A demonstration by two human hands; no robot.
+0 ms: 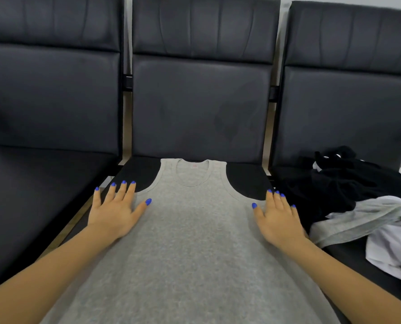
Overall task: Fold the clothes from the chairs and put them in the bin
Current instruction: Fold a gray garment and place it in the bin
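Note:
A grey sleeveless top [194, 232] lies spread flat on the seat of the middle black chair [199, 99], its neckline toward the backrest. My left hand [117, 209] rests flat on the top's left edge just below the armhole, fingers straight and spread. My right hand [277, 216] lies flat on the right edge in the same way. Neither hand holds any cloth. No bin is in sight.
A heap of clothes sits on the right chair's seat [349, 251]: a black garment [339, 183], a grey one [367, 218] and a white one [391, 251]. The left chair [45, 113] has a bare seat. Narrow gaps separate the three chairs.

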